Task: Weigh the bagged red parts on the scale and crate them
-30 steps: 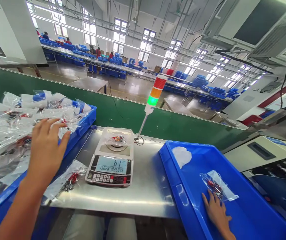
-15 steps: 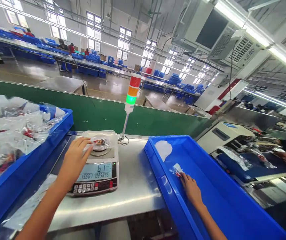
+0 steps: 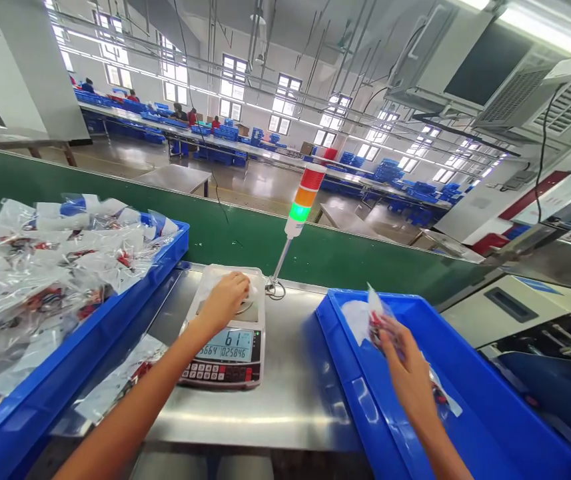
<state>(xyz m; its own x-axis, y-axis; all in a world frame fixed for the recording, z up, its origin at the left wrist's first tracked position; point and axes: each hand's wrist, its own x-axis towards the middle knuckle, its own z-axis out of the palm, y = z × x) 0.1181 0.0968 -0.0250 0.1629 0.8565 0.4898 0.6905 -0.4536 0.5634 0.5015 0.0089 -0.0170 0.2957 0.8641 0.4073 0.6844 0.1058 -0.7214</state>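
Observation:
My left hand (image 3: pixel 225 300) reaches over the pan of the counting scale (image 3: pixel 222 375), its fingers curled down on a clear plastic bag that they mostly hide. The scale's display shows 61 on its top line. My right hand (image 3: pixel 402 350) pinches a small clear plastic bag with red parts (image 3: pixel 375 317), held tilted above the blue tray (image 3: pixel 365 393) on the right. Behind my right wrist, another filled bag (image 3: pixel 448 393) lies in that tray. A filled bag (image 3: pixel 132 373) rests on the metal table, left of the scale and partly behind my left forearm.
A blue crate (image 3: pixel 90 323) heaped with filled bags (image 3: pixel 60 267) stands on the left. A signal light (image 3: pixel 305 200) glows green behind the scale, before a green partition (image 3: pixel 245 237). A machine (image 3: pixel 510 303) stands beyond the right tray. People sit at far benches.
The view has swung left. My left hand has moved over the bag on the pan and closed on it. My right hand has lifted a bag from the right tray.

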